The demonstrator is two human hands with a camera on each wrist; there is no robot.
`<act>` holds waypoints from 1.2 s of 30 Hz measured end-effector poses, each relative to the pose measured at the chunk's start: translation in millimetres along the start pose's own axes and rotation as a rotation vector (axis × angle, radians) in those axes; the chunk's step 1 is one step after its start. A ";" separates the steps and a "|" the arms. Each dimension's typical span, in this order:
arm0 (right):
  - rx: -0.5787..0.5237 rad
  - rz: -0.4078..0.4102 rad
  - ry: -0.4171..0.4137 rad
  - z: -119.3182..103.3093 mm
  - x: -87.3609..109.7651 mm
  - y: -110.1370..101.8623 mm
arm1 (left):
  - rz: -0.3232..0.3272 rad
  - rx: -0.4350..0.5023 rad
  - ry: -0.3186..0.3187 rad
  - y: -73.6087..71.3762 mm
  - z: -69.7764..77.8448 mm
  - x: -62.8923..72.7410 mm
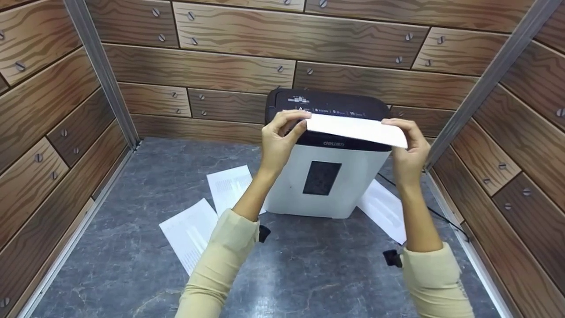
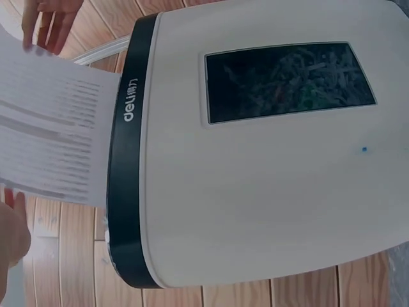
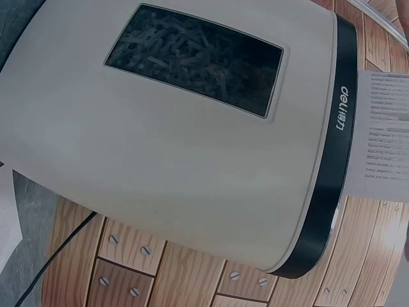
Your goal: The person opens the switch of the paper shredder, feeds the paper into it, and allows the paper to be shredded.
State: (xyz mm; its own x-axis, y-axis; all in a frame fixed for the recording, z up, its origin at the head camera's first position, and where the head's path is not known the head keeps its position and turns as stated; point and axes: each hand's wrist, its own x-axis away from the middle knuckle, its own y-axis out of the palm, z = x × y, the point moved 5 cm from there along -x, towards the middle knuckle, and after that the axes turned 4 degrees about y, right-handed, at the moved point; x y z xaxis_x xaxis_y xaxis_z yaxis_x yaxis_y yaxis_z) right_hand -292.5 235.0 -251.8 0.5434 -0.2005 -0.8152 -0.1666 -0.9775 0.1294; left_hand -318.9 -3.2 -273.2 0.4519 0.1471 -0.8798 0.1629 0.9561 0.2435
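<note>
A paper shredder with a pale body and black top stands on the floor, brand lettering on its front. Above that top, a printed sheet is held at both sides. My left hand pinches its left edge between thumb and fingers. The right hand grips the opposite edge. In the left wrist view, lines of text cover the sheet, and its lower end meets the shredder's black rim. Whether that end is inside the slot is hidden. Paper strips show behind the shredder's dark window.
Two printed sheets, one nearer and one farther, lie on the grey floor left of the shredder. Another sheet lies to its right, beside a black cord. Wood-patterned walls enclose the back and sides.
</note>
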 end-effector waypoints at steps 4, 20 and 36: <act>-0.018 0.004 0.095 5.8 -3.3 0.0 | 0.038 -0.052 -0.115 2.2 3.0 -4.5; 0.106 0.004 0.216 55.7 -13.3 -5.2 | 0.068 -0.258 -0.301 -6.9 -31.5 -7.7; 0.255 -0.057 0.222 51.0 -8.6 5.4 | -0.081 -0.589 -0.236 -10.0 -47.4 -1.3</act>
State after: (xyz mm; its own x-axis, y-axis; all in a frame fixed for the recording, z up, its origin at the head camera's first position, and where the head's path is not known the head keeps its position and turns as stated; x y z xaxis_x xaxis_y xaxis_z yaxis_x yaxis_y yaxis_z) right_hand -340.1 234.8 -272.8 0.7187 -0.1832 -0.6707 -0.3160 -0.9453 -0.0805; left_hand -362.7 -1.0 -293.8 0.6504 0.0730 -0.7560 -0.2743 0.9508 -0.1441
